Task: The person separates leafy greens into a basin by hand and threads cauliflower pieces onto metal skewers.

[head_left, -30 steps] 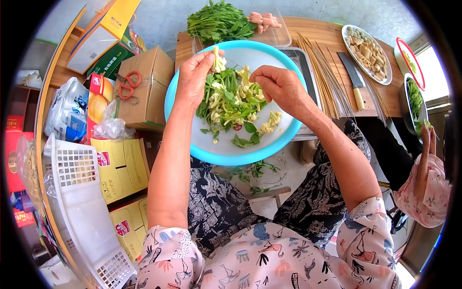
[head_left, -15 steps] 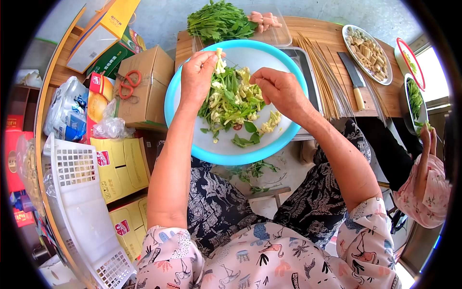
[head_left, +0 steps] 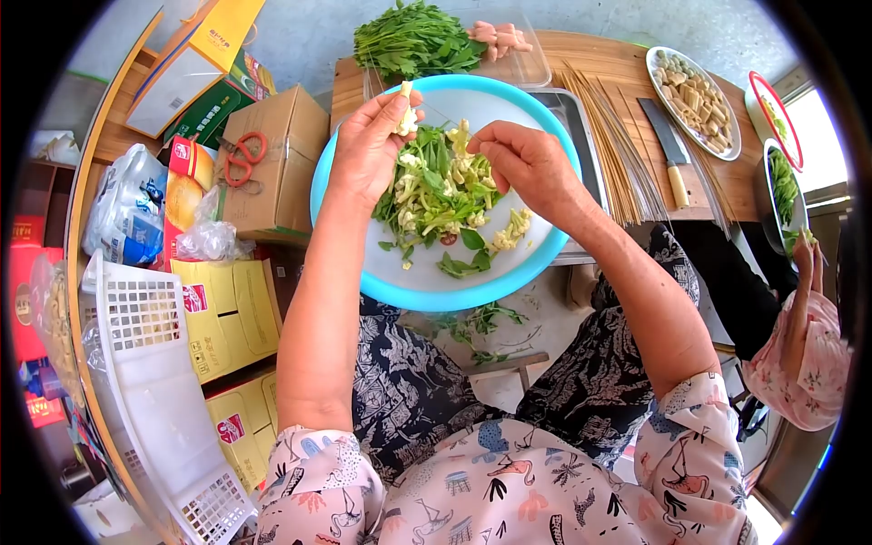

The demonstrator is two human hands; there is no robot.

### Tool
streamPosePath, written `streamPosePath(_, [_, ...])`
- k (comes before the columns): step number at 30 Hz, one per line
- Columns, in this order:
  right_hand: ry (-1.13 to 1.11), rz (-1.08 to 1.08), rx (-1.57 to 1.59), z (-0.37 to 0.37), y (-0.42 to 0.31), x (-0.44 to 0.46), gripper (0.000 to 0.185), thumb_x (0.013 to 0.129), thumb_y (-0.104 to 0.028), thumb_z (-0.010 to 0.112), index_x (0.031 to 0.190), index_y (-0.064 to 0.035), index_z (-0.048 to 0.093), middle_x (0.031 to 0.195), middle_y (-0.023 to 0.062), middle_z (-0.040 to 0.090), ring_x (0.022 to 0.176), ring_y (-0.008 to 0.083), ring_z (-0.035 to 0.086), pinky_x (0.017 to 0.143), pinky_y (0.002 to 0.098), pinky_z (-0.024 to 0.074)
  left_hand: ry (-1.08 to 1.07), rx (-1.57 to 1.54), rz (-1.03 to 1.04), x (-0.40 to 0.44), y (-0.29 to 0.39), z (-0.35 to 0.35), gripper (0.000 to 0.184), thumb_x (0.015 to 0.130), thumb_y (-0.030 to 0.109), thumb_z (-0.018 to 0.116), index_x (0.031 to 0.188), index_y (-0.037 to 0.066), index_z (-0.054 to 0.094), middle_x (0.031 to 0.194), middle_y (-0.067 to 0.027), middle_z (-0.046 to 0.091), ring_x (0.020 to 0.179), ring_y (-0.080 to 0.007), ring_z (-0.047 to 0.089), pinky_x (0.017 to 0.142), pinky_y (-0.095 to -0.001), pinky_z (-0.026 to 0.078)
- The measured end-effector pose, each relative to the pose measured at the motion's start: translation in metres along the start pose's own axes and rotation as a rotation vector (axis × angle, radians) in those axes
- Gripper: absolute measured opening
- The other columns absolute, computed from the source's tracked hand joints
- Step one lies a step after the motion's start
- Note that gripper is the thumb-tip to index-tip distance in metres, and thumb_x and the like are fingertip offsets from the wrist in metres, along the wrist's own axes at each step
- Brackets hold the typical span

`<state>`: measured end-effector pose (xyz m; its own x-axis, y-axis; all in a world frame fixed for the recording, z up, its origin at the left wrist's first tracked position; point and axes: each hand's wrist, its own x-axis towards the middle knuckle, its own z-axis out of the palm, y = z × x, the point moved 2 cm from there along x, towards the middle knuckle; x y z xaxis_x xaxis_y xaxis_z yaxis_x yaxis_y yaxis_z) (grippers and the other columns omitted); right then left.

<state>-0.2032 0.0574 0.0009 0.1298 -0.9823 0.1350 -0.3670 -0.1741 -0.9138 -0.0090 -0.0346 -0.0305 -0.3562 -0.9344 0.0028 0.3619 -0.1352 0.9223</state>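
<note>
My left hand is closed around a cauliflower floret, its pale stem pointing up, above the left rim of a blue-edged basin. My right hand is closed in a pinch above the basin's right side. A thin skewer stretches as a faint line between the two hands; my curled right fingers hide its end. Below them, loose cauliflower pieces and green leaves lie heaped in the basin.
Behind the basin are leafy greens and pink pieces in a clear tray. To the right lie long skewers, a cleaver and a plate of cut food. Boxes stand left; another person's hands are far right.
My left hand has turned and lowered slightly, tilting the cauliflower floret so its stem shows more upright. My right hand has barely moved.
</note>
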Motion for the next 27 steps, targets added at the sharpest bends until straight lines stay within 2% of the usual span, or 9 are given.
streamPosePath(9, [0.013,-0.013,-0.051,-0.001,0.005,-0.002,0.015,0.09,-0.009,0.051,0.091,0.0,0.064,0.057,0.0076,0.055,0.051,0.0139,0.053,0.05,0.0304,0.0434,-0.007,0.207,-0.029,-0.002,0.004,-0.003,0.024,0.089,0.021,0.065,0.105,0.004,0.066,0.099,-0.002,0.065,0.087,-0.0099,0.057,0.077,-0.0254,0.045])
streamPosePath(19, [-0.022,-0.026,-0.032,-0.002,0.0,-0.004,0.015,0.091,-0.009,0.051,0.091,0.0,0.064,0.057,0.0064,0.053,0.051,0.0124,0.051,0.05,0.0293,0.0429,-0.062,0.165,-0.104,-0.01,0.008,0.0,0.024,0.087,0.018,0.066,0.106,0.002,0.066,0.1,-0.0025,0.065,0.089,-0.0095,0.057,0.078,-0.0248,0.044])
streamPosePath(21, [-0.017,-0.045,0.0,0.003,0.002,-0.002,0.015,0.091,-0.01,0.052,0.091,-0.0001,0.064,0.056,0.0056,0.054,0.05,0.0117,0.051,0.049,0.0289,0.0426,-0.177,0.238,-0.153,-0.014,0.003,0.011,0.025,0.087,0.016,0.067,0.107,0.0,0.066,0.1,-0.0032,0.065,0.089,-0.0093,0.057,0.08,-0.0243,0.044])
streamPosePath(27, [-0.017,-0.05,0.038,0.006,0.008,0.006,0.016,0.092,-0.011,0.052,0.091,-0.0005,0.064,0.055,0.004,0.054,0.05,0.0091,0.051,0.049,0.0272,0.0414,-0.179,0.247,-0.118,-0.02,0.001,0.022,0.028,0.089,0.017,0.064,0.11,0.0,0.064,0.102,-0.0029,0.065,0.095,-0.0097,0.057,0.084,-0.0259,0.046])
